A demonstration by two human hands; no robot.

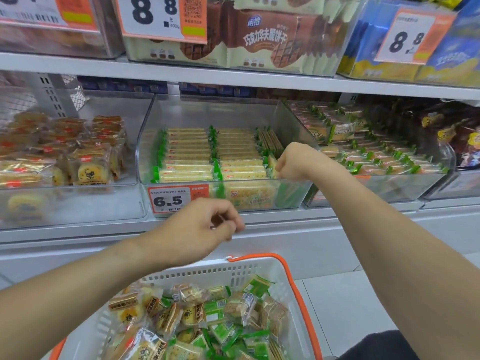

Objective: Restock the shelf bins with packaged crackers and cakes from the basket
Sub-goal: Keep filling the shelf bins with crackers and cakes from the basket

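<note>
Reaching into the clear middle bin (181, 114) on the lower shelf (285, 229): right hand (292, 162), fingers curled down over the front right corner of the bin, touching a green-edged cracker pack (271, 166) there; whether the pack is actually pinched cannot be told, the fingertips being turned away. Filling the bin, two tidy rows of pale yellow cracker packs (188, 152) with green ends, plus a short third row of browner packs (271, 140) at the back right. Stuck on the bin's front, an orange price tag (178, 198) reading 6.5.

Hovering lower, in front of the shelf edge and above the basket: left hand (205, 226), fingers loosely curled toward the thumb, nothing clearly visible in the grip.

Below both arms, a white basket (197, 272) with orange handle (298, 294), heaped with mixed snacks: round yellow cakes in clear wrappers (124, 311) on the left, green cracker packs (220, 331) on the right.

To the left of the middle bin, a bin of wrapped round cakes (85, 165); to the right, a bin of more green-trimmed packs (368, 154). On the upper shelf, chocolate wafer packs (265, 37) and price cards (155, 16) showing 8.8
</note>
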